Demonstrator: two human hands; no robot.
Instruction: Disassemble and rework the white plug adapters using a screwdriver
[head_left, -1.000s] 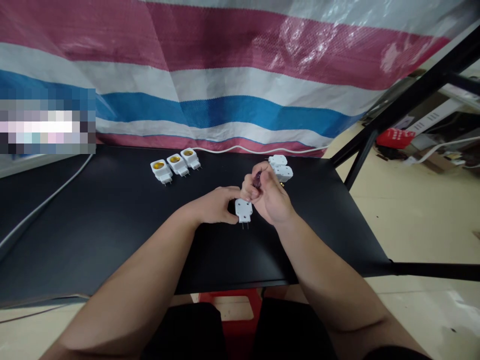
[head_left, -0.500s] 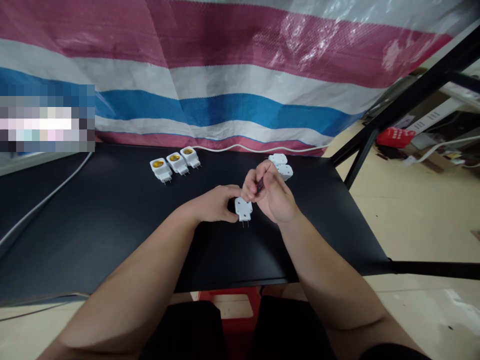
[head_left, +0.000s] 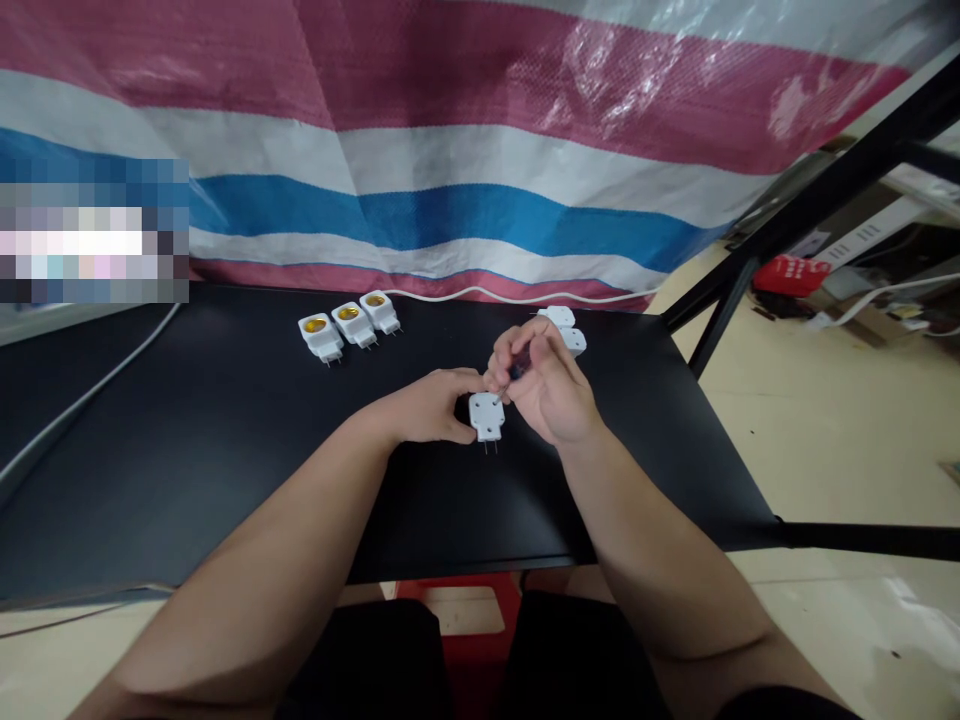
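My left hand [head_left: 439, 405] grips a white plug-in lamp holder [head_left: 487, 418] by its left side, thumb at the bottom and fingers at the top. The lamp holder lies with its back face up, showing several screw holes, and its two metal prongs point toward me. In my closed right hand [head_left: 551, 385] is a screwdriver [head_left: 519, 362] with a dark handle. Its thin shaft slants down to the upper right hole of the lamp holder; whether the tip is inside a screw head is too small to tell.
Three white lamp holders with golden sockets [head_left: 349, 318] stand in a slanted row at the back left. Behind my right hand lie two more white lamp holders [head_left: 559, 318]. A white cable [head_left: 480, 292] runs along the striped sheet [head_left: 450, 215]. Black frame bars [head_left: 712, 300] border the table's right side.
My right hand has turned the screwdriver slightly, and its shaft now shows reaching the upper right hole. The left hand and the lamp holder have stayed in place.
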